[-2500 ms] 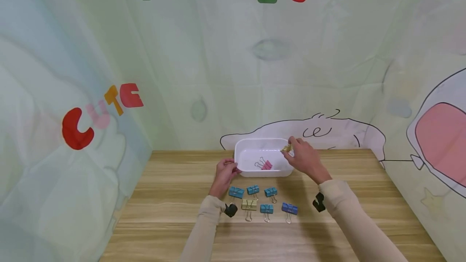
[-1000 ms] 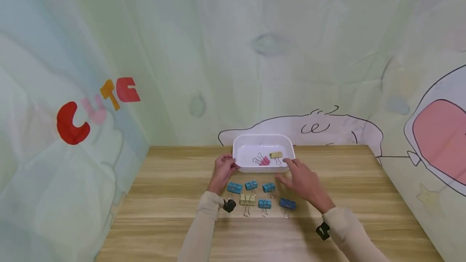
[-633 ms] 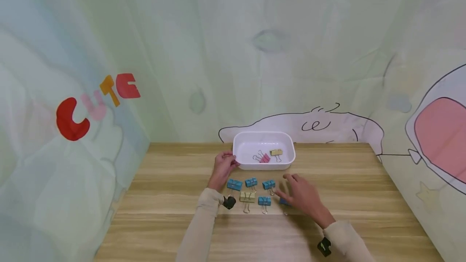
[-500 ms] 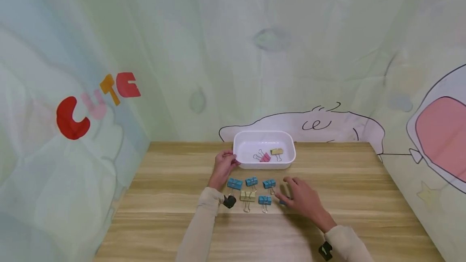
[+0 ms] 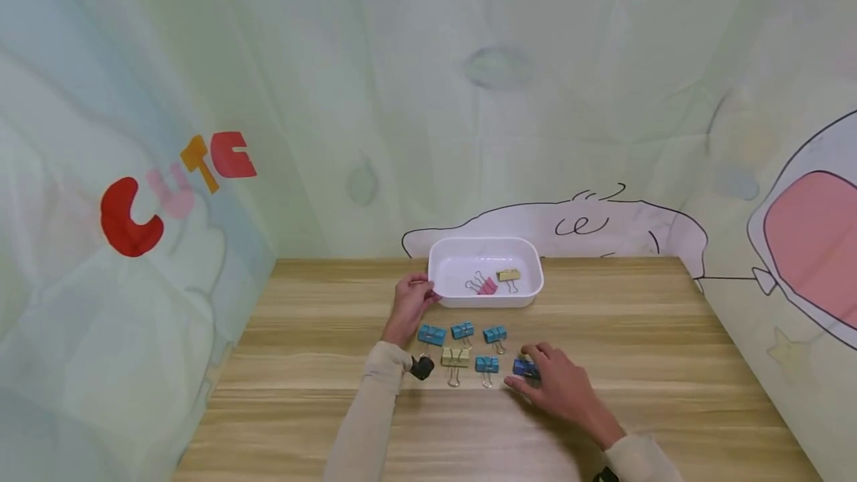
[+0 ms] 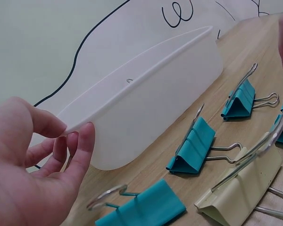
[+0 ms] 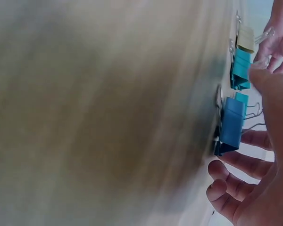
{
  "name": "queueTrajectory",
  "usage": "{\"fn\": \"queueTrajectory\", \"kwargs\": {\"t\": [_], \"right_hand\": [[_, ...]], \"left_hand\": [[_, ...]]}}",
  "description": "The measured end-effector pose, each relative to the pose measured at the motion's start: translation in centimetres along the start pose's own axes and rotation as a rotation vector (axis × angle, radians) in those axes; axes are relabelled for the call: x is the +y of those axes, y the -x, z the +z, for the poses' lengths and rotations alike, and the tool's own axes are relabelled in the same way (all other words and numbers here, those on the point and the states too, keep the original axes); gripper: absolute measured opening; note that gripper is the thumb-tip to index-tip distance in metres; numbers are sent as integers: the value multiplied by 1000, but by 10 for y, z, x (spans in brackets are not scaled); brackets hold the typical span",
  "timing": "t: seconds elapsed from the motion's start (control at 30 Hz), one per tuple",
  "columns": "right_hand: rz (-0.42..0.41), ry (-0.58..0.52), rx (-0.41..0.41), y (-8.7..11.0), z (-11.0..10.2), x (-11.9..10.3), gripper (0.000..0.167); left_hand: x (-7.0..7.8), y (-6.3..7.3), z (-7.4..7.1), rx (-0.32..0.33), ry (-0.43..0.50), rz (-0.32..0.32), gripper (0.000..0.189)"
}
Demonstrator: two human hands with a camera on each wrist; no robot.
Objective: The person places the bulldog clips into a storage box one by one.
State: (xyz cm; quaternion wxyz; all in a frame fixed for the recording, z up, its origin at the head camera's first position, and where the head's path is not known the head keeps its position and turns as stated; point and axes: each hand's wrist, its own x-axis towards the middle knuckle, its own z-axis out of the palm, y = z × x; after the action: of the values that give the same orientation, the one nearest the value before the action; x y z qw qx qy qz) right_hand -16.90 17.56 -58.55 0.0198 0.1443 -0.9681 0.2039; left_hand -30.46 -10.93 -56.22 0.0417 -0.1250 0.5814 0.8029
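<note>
At the white plastic tray's (image 5: 485,302) left front corner, my left hand (image 5: 408,307) pinches the rim between thumb and fingers, as the left wrist view shows closely. Inside the tray lie a pink binder clip (image 5: 487,286) and a yellow binder clip (image 5: 509,274). My right hand (image 5: 562,385) is around a dark blue binder clip (image 5: 525,368) on the table, its thumb and fingers spread to either side. In the right wrist view this blue clip (image 7: 232,123) shows between the thumb and the fingers, with a gap at the thumb.
Several lighter blue binder clips, among them one at the front (image 5: 487,364), and a pale yellow binder clip (image 5: 455,358) lie in two rows before the tray. The wooden table (image 5: 321,422) ends at a printed curtain (image 5: 375,132) behind the tray.
The yellow clip, earlier in my right hand over the tray, now lies inside it. My right hand has moved back to the dark blue clip. My left hand stays at the tray.
</note>
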Motion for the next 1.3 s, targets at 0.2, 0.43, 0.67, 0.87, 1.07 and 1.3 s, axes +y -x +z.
{"fn": "queueTrajectory", "kwargs": {"t": [0.2, 0.43, 0.67, 0.87, 1.07, 1.3], "right_hand": [[-32, -1, 30, 6, 3, -1, 44], [-54, 17, 72, 8, 7, -2, 30], [-32, 21, 23, 8, 7, -3, 26], [-31, 18, 18, 8, 6, -3, 25], [-72, 42, 50, 6, 2, -2, 25], [-93, 50, 72, -5, -12, -4, 28]], "left_hand": [[1, -2, 1, 3, 11, 4, 34], [1, -1, 0, 3, 6, 8, 34], [-1, 0, -1, 3, 7, 6, 36], [-1, 0, -1, 7, 8, 5, 35], [-1, 0, -1, 11, 8, -1, 36], [-1, -2, 0, 12, 6, -6, 36]]}}
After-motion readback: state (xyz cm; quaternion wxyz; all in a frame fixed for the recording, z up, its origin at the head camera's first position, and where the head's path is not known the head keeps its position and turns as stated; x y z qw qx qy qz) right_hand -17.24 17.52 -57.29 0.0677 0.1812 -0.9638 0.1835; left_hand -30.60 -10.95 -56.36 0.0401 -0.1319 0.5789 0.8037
